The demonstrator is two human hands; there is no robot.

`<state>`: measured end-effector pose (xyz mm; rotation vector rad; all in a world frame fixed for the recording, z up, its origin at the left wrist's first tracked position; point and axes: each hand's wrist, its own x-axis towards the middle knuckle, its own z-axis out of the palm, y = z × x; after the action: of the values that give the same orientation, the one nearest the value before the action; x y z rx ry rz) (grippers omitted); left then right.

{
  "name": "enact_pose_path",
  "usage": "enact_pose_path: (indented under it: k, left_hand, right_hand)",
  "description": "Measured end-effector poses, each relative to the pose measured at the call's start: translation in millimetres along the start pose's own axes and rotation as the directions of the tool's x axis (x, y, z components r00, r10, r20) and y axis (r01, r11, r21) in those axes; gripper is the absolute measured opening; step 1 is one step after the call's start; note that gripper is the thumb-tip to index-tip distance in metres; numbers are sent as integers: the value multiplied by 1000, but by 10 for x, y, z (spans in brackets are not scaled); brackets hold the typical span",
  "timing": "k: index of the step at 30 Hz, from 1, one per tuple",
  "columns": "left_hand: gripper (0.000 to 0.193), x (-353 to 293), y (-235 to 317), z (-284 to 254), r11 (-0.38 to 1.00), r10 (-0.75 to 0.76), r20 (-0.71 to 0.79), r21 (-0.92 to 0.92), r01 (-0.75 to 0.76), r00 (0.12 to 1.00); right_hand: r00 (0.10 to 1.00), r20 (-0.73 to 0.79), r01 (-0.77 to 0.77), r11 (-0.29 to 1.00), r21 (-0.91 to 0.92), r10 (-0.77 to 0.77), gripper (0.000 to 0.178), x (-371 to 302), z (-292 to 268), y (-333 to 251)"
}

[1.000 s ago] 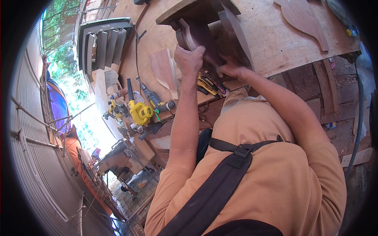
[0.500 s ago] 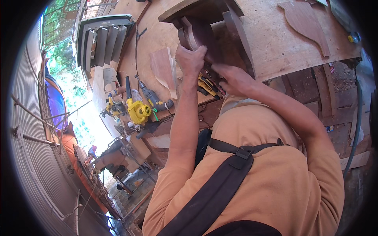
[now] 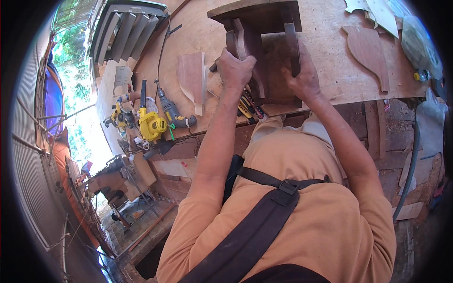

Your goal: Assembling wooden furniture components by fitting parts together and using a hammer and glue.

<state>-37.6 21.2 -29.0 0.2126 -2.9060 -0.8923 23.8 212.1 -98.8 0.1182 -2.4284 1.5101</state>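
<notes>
A dark wooden stool-like piece lies on the plywood workbench, its legs pointing toward me. My left hand is closed around one curved leg near its lower end. My right hand grips the straight leg on the other side. Both forearms reach up from my orange shirt. A pair of pliers with yellow and red handles lies just under my left hand.
A pale cut wood panel lies left of the stool, a dark shaped one to the right. A grey drill and yellow power tools sit at the bench's left end. A louvred shutter leans beyond. A hose hangs right.
The view has shifted slightly and both hands have moved a little up along the stool's legs. Their grip is the same.
</notes>
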Motion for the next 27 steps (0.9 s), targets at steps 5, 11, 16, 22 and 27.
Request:
enact_pose_path:
  k: [5, 11, 16, 22, 27]
  left_hand:
    - [45, -45, 33, -31, 999, -23, -42, 40, 24, 999]
    - [44, -11, 54, -61, 998, -45, -5, 32, 45, 999]
    - [38, -48, -138, -17, 970, -136, -37, -207, 126, 990]
    - [27, -462, -380, 388, 158, -377, 416, -852, 500, 828]
    - [29, -669, -360, 628, -142, -405, 453, -889, 435, 794]
  right_hand:
    - [1000, -17, 2, 999, 39, -1, 81, 12, 67, -39]
    - [1000, -25, -11, 998, 64, 13, 79, 50, 65, -33]
    - [992, 123, 24, 998, -58, -17, 76, 352, -141, -279]
    - [869, 479, 389, 772, -503, -125, 74, 869, -261, -892]
    - [716, 696, 516, 705, -486, -44, 92, 1024, -255, -1276]
